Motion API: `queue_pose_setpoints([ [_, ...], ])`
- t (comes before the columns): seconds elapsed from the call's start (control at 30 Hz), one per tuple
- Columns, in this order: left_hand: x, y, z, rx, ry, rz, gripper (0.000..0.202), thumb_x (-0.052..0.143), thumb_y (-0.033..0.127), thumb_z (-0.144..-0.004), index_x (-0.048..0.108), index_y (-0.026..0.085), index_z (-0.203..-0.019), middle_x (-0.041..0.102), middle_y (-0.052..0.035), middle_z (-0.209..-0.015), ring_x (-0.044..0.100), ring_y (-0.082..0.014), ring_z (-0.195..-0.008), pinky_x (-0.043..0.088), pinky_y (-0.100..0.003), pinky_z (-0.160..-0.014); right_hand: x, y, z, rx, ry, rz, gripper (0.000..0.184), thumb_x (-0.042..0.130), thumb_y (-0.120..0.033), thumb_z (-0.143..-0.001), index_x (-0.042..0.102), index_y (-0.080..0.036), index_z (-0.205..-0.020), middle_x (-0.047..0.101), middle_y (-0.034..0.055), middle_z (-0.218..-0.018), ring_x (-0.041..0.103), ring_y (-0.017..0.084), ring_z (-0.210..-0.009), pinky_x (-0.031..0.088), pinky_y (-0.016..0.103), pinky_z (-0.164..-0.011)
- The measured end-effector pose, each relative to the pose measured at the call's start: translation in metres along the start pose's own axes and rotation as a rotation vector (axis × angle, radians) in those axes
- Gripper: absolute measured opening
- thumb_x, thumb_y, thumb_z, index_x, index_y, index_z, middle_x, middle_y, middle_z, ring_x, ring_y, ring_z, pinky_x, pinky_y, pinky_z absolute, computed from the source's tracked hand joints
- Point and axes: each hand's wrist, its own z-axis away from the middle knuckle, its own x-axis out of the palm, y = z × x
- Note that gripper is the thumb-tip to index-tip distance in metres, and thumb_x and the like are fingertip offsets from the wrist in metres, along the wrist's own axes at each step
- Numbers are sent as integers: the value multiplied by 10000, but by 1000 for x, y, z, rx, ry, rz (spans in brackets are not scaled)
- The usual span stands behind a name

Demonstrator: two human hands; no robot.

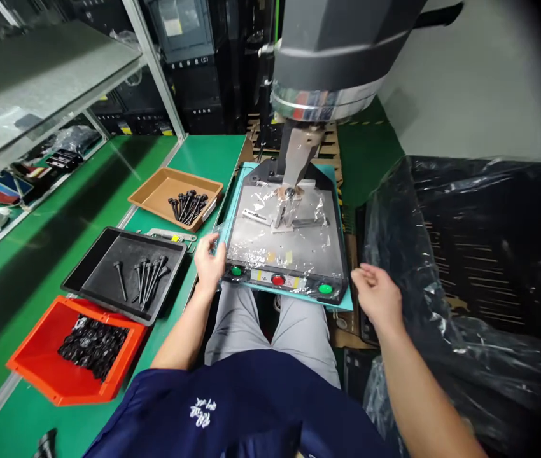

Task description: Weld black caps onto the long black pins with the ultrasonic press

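Observation:
I sit at a press machine whose base plate [294,248] is covered in clear film and carries a metal fixture [284,216] under the press horn [299,156]. My left hand [209,264] rests on the plate's front left corner, beside the left green button [236,271], fingers curled over the edge, holding nothing I can make out. My right hand [376,294] hovers just off the front right corner, near the right green button [325,289], fingers loosely bent and empty. A red button [278,280] sits between the green ones.
On the green bench to the left stand a black tray [89,267] with several black pins, a brown tray [160,187] with more pins, and a red bin [36,356] of black round parts. A large bin lined with black plastic [480,267] fills the right side. Shelving rises at far left.

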Motion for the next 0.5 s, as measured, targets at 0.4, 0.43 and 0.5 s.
queue_pose_setpoints([
  [0.4,29,-64,77,-57,-157,-448,736,736,433,-792,472,149,-1417,330,-239,-1544,271,-406,-1453,316,-574,-1129,43,68,52,31,26,179,799,602,-770,-681,609,-123,-1149,651,186,-1051,625,321,-949,479,485,-896],
  [0.43,30,-65,75,-47,-163,-454,738,738,442,-790,475,155,-1417,330,-235,-1546,277,-407,-1450,320,-573,-1127,44,67,51,24,33,196,795,597,-785,-679,612,-130,-1130,647,179,-1035,619,320,-937,477,480,-887],
  [0.5,30,-69,73,-29,-162,-459,744,738,458,-787,480,155,-1416,334,-235,-1543,291,-408,-1441,326,-572,-1122,46,66,50,16,49,228,801,575,-825,-672,617,-140,-1085,636,175,-996,606,325,-912,472,475,-864],
])
